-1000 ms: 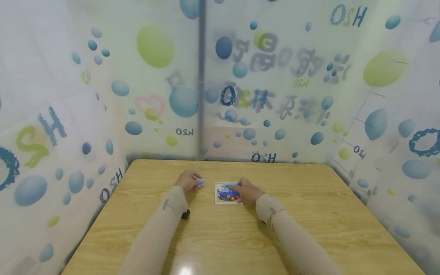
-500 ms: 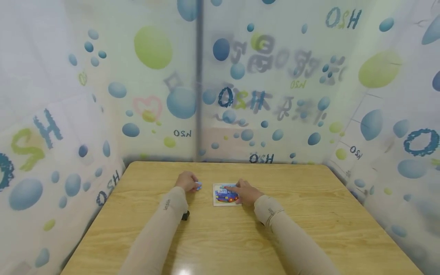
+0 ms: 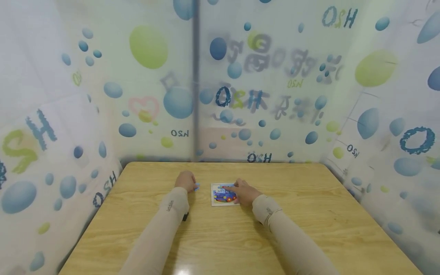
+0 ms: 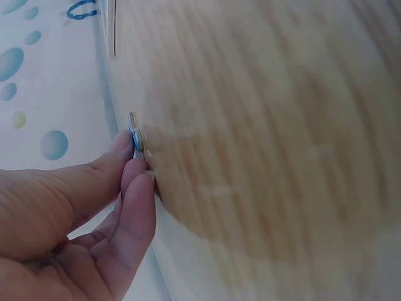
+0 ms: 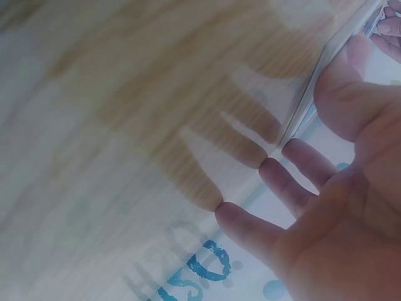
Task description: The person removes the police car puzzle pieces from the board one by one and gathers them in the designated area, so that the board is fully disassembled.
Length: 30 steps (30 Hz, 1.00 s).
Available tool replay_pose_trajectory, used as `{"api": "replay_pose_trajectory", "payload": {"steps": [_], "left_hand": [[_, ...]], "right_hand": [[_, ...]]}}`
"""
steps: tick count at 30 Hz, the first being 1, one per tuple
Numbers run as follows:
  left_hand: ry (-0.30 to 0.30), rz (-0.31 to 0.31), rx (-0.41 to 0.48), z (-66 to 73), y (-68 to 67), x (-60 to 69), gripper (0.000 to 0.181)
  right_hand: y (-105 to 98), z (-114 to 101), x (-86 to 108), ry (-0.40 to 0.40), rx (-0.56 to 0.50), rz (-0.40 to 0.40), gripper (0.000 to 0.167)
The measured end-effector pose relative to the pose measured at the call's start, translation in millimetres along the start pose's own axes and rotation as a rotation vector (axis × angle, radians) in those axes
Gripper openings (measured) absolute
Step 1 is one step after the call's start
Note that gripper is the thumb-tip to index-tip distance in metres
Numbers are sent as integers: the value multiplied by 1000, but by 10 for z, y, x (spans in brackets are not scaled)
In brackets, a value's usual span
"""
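My left hand (image 3: 185, 181) is above the table's far-left middle. It pinches a small blue jigsaw piece (image 3: 197, 186) between thumb and fingertips, and the left wrist view shows that piece (image 4: 138, 138) edge-on, close to the wood. To its right lies a square jigsaw board (image 3: 214, 204) with a pale border and a picture of a blue vehicle. My right hand (image 3: 245, 191) rests at the board's right side, index finger reaching onto the picture. In the right wrist view the thumb (image 5: 348, 63) touches the board's edge and the other fingertips rest on the table.
The wooden table (image 3: 220, 236) has rounded far corners and meets a patterned curtain (image 3: 220, 114) behind and at both sides. A dark object (image 3: 185, 217) shows beneath my left wrist. The board (image 4: 111, 28) also appears at the top of the left wrist view.
My left hand has turned slightly and its fingertips sit a little lower, so less of the piece shows. My right hand stays on the board. The head view has shifted slightly.
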State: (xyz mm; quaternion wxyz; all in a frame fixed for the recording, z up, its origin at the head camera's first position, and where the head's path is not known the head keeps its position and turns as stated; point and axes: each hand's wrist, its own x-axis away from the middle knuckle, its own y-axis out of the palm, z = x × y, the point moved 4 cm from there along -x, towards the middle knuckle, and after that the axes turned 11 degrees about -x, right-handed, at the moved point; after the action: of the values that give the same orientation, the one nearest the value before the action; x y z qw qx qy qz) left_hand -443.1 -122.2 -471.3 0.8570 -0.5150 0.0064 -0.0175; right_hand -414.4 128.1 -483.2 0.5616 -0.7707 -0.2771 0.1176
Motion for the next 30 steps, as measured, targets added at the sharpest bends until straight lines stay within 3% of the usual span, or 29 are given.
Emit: {"api": "replay_pose_trajectory", "payload": {"steps": [6,11,20,26,30], "left_hand": [[-10,3,12,-15,-3,5,15],[13,29,-36,-8,3,-4,19],[77,22,-167,220,-3,-6,18],[113,15,-151,361,78,14,15],[147,-12,-89,423,169,10,15]], "right_hand": [[4,16,-15,11,-41,5,66],[15,31,-22,25,-59,2,67],[-6,9,-14,52,-21,31,70],[-7,6,-22,47,-6,29,71],[13,35,-36,47,-7,32,74]]}}
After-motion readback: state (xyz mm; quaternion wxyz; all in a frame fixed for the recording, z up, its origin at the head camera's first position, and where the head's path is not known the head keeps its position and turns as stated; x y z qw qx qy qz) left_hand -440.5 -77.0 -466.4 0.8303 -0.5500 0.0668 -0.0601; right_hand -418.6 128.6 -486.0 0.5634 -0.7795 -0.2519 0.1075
